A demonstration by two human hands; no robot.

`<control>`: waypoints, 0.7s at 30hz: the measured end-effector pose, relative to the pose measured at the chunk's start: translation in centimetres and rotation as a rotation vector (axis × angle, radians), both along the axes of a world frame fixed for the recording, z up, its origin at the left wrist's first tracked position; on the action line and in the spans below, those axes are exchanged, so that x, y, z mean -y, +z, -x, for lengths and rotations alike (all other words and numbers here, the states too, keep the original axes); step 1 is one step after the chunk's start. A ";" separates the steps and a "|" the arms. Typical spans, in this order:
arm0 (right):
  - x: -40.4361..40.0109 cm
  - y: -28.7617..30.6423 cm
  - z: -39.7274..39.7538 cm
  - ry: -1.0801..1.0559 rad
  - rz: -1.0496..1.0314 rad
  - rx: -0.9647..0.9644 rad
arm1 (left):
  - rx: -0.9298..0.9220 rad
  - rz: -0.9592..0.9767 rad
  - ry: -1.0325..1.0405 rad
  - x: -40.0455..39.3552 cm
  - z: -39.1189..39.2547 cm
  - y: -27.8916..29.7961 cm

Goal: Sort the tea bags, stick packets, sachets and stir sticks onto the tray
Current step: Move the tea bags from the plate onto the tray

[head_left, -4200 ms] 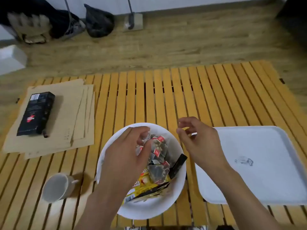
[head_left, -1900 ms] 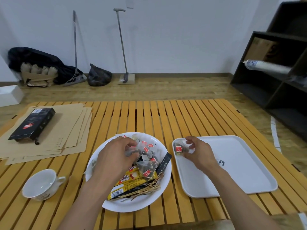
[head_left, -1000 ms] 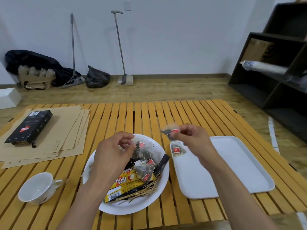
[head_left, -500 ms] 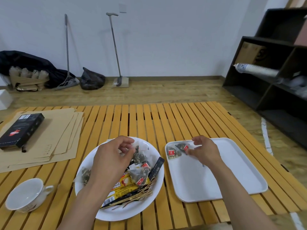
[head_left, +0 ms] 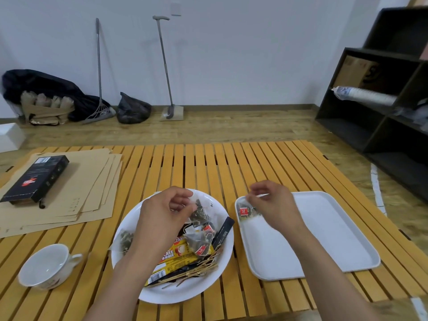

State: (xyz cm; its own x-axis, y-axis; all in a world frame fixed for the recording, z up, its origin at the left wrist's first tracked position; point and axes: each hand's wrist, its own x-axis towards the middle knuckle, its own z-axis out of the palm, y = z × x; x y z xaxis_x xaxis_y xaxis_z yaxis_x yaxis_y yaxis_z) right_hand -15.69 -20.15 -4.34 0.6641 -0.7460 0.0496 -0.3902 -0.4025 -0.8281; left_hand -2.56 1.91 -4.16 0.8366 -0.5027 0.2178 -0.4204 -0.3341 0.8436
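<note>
1. Cup (head_left: 47,265) at near left of desk (head_left: 208,163); black box (head_left: 34,179) on brown papers (head_left: 76,193) beyond.
2. Left hand (head_left: 162,218) over white bowl (head_left: 185,293), fingers pinching a tea bag (head_left: 199,210); sachets (head_left: 180,253) and stir sticks (head_left: 196,271) in the bowl.
3. Right hand (head_left: 273,205) over tray (head_left: 324,232), far-left corner, fingers curled, holding nothing visible; tea bags (head_left: 245,213) lie there.

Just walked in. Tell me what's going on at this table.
A person is sorting drink supplies from a white bowl onto a white tray. The left hand pinches a tea bag over the bowl. The right hand hovers over the tray's near-left corner, where tea bags lie. Stick packets and stir sticks remain in the bowl.
</note>
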 end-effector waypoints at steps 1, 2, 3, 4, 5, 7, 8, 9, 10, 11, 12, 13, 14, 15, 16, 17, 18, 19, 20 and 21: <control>-1.4 0.6 -0.1 0.125 -0.103 0.041 | -0.032 0.019 0.001 0.1 0.1 0.1; -2.7 1.0 -0.2 0.256 -0.171 0.040 | -0.064 0.039 0.008 0.2 0.3 0.2; -3.8 1.2 -0.2 0.367 -0.196 0.023 | -0.095 0.058 0.020 0.4 0.4 0.4; -4.5 1.1 -0.3 0.440 -0.194 0.003 | -0.113 0.071 0.035 0.5 0.5 0.5; -5.1 1.0 -0.4 0.476 -0.183 -0.008 | -0.130 0.080 0.050 0.5 0.6 0.6; -5.7 0.7 -0.7 0.477 -0.188 0.014 | -0.173 0.104 0.065 0.6 0.6 0.8; -5.9 0.6 -0.8 0.466 -0.209 0.045 | -0.201 0.123 0.060 0.7 0.7 0.9; -6.0 0.6 -1.0 0.457 -0.242 0.078 | -0.233 0.145 0.047 0.7 0.8 1.1; -6.2 0.7 -1.1 0.452 -0.283 0.111 | -0.259 0.166 0.022 0.8 0.8 1.1; -6.3 0.8 -1.1 0.444 -0.328 0.137 | -0.283 0.190 -0.004 0.8 1.0 1.4; -6.2 1.0 -1.2 0.430 -0.376 0.156 | -0.290 0.208 -0.033 0.9 1.0 1.4; -6.1 1.2 -1.2 0.409 -0.433 0.169 | -0.298 0.224 -0.064 0.9 1.1 1.5; -5.9 1.3 -1.1 0.386 -0.506 0.175 | -0.292 0.232 -0.091 0.8 1.0 1.5; -5.8 1.4 -1.0 0.368 -0.594 0.172 | -0.294 0.230 -0.109 0.8 1.0 1.5; -5.6 1.5 -0.9 0.361 -0.690 0.162 | -0.276 0.201 -0.122 0.7 0.8 1.4; -5.5 1.5 -0.9 0.360 -0.782 0.150 | -0.252 0.165 -0.132 0.6 0.7 1.3; -5.5 1.4 -0.8 0.362 -0.858 0.140 | -0.212 0.116 -0.151 0.5 0.6 1.3; -5.4 1.4 -0.7 0.363 -0.914 0.133 | -0.166 0.061 -0.179 0.4 0.6 1.1; -5.4 1.3 -0.7 0.358 -0.947 0.125 | -0.122 0.015 -0.217 0.3 0.7 1.1; -5.2 1.2 -0.7 0.351 -0.960 0.115 | -0.085 -0.016 -0.253 0.2 0.8 1.0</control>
